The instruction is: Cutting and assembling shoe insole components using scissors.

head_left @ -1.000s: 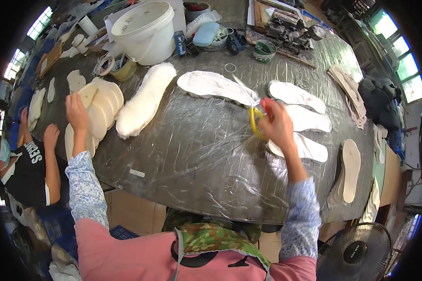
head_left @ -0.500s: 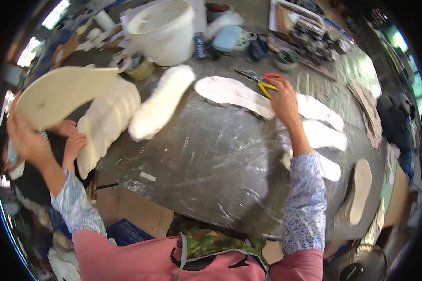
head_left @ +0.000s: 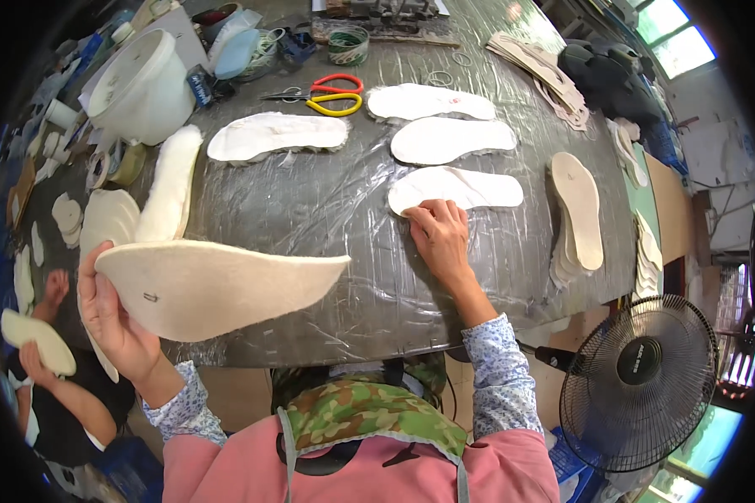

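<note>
My left hand (head_left: pixel 117 327) grips the wide end of a beige insole (head_left: pixel 218 289), held up over the near left of the table. Fingers of my right hand (head_left: pixel 442 243) pinch the left end of a white fluffy-edged insole (head_left: pixel 470 186) that lies flat. Two more white insoles (head_left: pixel 453 141) (head_left: pixel 432 102) lie in a row beyond it, and another white insole (head_left: pixel 277 137) rests farther left. A fluffy insole (head_left: pixel 169 184) stands out beside a fanned pile of beige insoles (head_left: pixel 107 220), which the held insole partly hides.
Scissors with red and yellow handles (head_left: pixel 335 95) lie at the back, near a tape roll (head_left: pixel 348 46). A white bucket (head_left: pixel 140 88) stands back left. Stacked beige insoles (head_left: pixel 577 210) lie right, and a fan (head_left: pixel 637 377) stands at the table's right front. At left, another person's hand (head_left: pixel 35 362) holds an insole.
My view has swung to the right. My left hand has brought the beige insole in over the table's near side. My right hand has left the scissors area and come to the nearest white insole.
</note>
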